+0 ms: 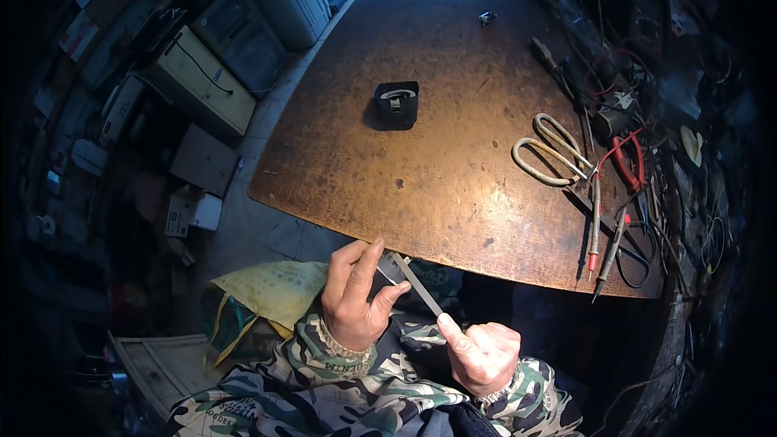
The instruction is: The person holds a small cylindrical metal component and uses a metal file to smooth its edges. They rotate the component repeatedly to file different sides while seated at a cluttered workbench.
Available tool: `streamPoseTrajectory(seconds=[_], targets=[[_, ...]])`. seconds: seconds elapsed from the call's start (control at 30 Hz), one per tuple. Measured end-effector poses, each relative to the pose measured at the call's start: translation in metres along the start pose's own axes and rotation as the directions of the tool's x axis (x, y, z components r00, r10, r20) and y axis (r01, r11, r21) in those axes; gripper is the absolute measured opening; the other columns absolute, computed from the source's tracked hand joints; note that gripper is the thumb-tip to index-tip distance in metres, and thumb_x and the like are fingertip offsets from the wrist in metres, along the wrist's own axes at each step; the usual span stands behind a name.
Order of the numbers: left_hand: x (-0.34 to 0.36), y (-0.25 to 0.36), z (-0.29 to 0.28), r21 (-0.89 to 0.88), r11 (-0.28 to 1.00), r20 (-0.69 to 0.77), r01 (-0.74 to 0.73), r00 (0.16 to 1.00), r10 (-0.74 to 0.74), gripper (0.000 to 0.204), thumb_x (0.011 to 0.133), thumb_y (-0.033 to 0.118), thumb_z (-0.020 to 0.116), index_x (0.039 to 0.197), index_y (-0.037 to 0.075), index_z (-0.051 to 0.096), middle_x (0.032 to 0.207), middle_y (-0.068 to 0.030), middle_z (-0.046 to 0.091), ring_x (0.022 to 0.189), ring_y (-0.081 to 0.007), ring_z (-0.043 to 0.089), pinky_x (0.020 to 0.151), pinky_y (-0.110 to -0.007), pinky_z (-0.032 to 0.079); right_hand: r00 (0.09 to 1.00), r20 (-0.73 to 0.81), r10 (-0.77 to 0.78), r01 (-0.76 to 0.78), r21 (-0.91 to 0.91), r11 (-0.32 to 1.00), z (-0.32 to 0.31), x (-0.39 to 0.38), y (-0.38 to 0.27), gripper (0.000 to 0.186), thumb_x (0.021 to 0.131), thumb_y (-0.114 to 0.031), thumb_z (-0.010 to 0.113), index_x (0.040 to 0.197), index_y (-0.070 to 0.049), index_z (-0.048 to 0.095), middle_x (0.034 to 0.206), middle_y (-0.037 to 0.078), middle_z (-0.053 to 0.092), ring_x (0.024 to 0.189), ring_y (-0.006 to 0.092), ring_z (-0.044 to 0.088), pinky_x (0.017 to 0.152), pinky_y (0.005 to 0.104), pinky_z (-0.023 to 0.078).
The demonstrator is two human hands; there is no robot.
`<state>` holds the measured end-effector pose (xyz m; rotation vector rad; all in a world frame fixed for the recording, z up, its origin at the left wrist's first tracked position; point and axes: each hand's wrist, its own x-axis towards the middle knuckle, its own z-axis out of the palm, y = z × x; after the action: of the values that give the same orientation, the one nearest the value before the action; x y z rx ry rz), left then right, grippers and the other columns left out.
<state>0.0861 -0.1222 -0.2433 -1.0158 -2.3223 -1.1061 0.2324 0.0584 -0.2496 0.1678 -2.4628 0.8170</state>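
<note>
My right hand [484,354] is closed around one end of a flat grey metal strip that looks like a file [421,290], thumb lying along it. The strip slants up and left, its far end against or just over a small dark piece with a shiny edge [391,268]. That piece is pinched between the thumb and fingers of my left hand [356,295], partly hidden by them. Both hands are over my lap, just in front of the table's near edge. Farther off on the wooden table [340,170] stands a small black square holder [396,105] with a pale curved part inside.
Large scissors [553,154] with wrapped handles, red-handled pliers [628,163] and test probes [596,222] lie along the table's right side. A small metal part [486,19] sits at the far end. Left of me are a yellow bag [271,291] and cabinets [202,81].
</note>
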Motion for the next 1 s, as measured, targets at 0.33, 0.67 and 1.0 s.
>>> streamPoseTrajectory(seconds=[0.33,0.67,1.0], targets=[[-0.011,-0.007,0.006,-0.027,0.999,-0.007,0.033,0.999,-0.033,0.074,0.090,0.029,0.091,0.149,-0.006,0.063,0.130,-0.0200,0.066,0.112,-0.0314,0.067,0.093,-0.039,0.056,1.000,0.015,-0.020,0.020,0.034,0.999,-0.001,-0.003,0.009,0.057,0.073,0.003,0.080,0.130,-0.007,0.079,0.060,-0.001,0.042,0.047,0.0167,0.048,0.047,0.0338,0.038],[-0.014,-0.010,0.008,-0.057,0.997,-0.020,0.051,0.998,-0.053,0.076,0.089,0.031,0.092,0.150,-0.005,0.063,0.132,-0.0198,0.066,0.113,-0.0297,0.067,0.094,-0.039,0.056,0.995,0.068,-0.073,0.072,0.018,0.997,-0.009,0.010,0.019,0.051,0.078,-0.004,0.082,0.128,-0.008,0.081,0.061,-0.002,0.041,0.049,0.0140,0.050,0.047,0.0327,0.039],[-0.014,-0.014,0.004,0.002,0.999,-0.036,0.048,0.998,-0.048,0.077,0.089,0.033,0.092,0.149,-0.005,0.064,0.132,-0.0186,0.066,0.111,-0.0288,0.067,0.093,-0.038,0.055,0.997,0.033,-0.074,0.073,0.041,0.996,0.004,0.024,0.017,0.049,0.077,-0.004,0.083,0.126,-0.009,0.082,0.062,-0.002,0.041,0.049,0.0146,0.051,0.048,0.0329,0.042]])
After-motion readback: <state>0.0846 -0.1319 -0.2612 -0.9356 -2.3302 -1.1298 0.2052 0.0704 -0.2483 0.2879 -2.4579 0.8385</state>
